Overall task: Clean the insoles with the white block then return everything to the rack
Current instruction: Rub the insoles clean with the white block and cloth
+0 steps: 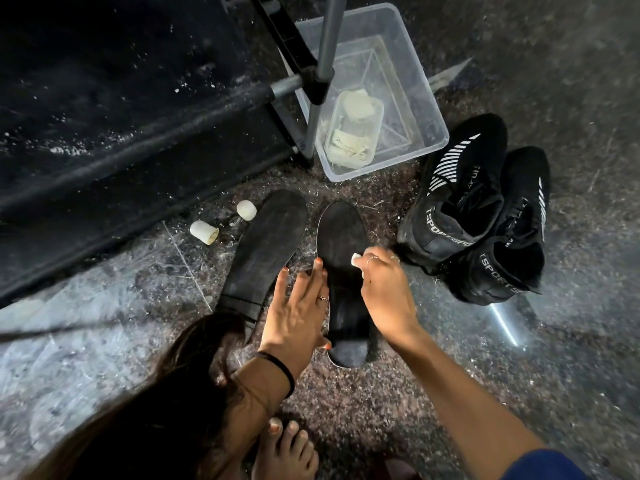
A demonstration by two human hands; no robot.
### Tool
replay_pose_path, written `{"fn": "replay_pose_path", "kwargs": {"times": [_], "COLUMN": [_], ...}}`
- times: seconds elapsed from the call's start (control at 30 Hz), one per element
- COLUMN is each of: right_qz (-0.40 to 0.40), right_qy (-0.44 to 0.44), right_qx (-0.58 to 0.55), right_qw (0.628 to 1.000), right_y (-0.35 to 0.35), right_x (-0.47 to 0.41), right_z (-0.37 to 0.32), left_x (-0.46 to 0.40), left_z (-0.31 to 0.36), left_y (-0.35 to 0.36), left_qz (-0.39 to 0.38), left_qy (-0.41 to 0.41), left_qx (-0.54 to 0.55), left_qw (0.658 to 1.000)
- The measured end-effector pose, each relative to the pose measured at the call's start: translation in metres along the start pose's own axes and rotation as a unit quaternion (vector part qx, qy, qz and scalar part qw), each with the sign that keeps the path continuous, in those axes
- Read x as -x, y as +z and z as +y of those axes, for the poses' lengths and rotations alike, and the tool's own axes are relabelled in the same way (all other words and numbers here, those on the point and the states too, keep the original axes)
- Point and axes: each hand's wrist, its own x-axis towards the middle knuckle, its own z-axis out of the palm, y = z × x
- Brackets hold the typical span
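2 black insoles lie side by side on the speckled stone floor (398,403), toes pointing far. Right insole (341,237): right hand (386,289) curled over its right edge near the middle, fingers pinching the white block (356,259) against the insole surface. Left hand (298,311) lies along the left edge of the same insole, fingers straight and spread apart, fingertips touching the rim, thumb down near the heel end; it grips nothing. Left insole (266,244) lies just beside, untouched, its heel end partly hidden behind hanging dark hair (166,393). Black band on the left wrist; rings on both hands. 2 black shoes (485,216) with white stripes and white lettering on the collars stand together to the right of the insoles, well apart from the hands. Far from the insoles, a clear plastic bin (408,109) sits on the floor, holding a smaller clear container with pale contents. The rack (313,77), dark frame with grey metal tubes, stands at far left, one leg in front of the bin. 2 small white caps (204,232) lie on the floor near the rack base, left of the left insole, with a small glass jar between them, hard to make out. Bare toes show at the near edge.
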Motion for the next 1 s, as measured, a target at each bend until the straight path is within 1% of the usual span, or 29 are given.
{"fn": "replay_pose_path", "kwargs": {"times": [0.17,0.33,0.43,0.5,0.57,0.63,0.73,0.83,0.87,1.0], "right_qz": [0.029,0.002,-0.018,-0.030,-0.011,0.005,-0.043,-0.078,-0.103,-0.148], "right_qy": [0.000,-0.040,-0.045,-0.046,-0.054,-0.041,-0.021,-0.011,-0.017,-0.053], "right_qx": [0.019,0.029,0.048,0.052,0.057,0.050,0.029,-0.034,-0.053,-0.016], "right_qw": [0.999,0.999,0.998,0.997,0.997,0.998,0.998,0.996,0.993,0.987], "right_y": [-0.017,-0.030,-0.027,-0.025,-0.023,-0.018,-0.008,-0.008,-0.010,-0.005], "right_x": [-0.051,-0.081,-0.081,-0.071,-0.050,-0.024,0.020,0.058,0.069,0.095], "right_z": [-0.013,-0.031,-0.025,-0.016,-0.008,0.002,0.013,0.015,0.014,0.019], "left_x": [0.000,0.001,0.000,0.000,0.000,0.000,0.001,0.002,0.002,0.002], "left_z": [-0.001,-0.001,-0.001,-0.001,0.000,0.001,0.001,0.000,0.000,-0.002], "left_y": [-0.001,-0.001,-0.003,-0.003,-0.003,-0.002,-0.003,-0.005,-0.005,-0.004], "left_qz": [-0.001,-0.001,-0.006,-0.003,0.000,-0.001,-0.001,0.000,-0.001,0.001], "left_qy": [0.002,0.005,0.009,0.008,0.001,-0.003,0.002,0.007,0.009,0.013], "left_qx": [0.003,0.000,-0.005,-0.005,0.000,0.000,-0.012,-0.023,-0.028,-0.038], "left_qw": [1.000,1.000,1.000,1.000,1.000,1.000,1.000,1.000,1.000,0.999]}}
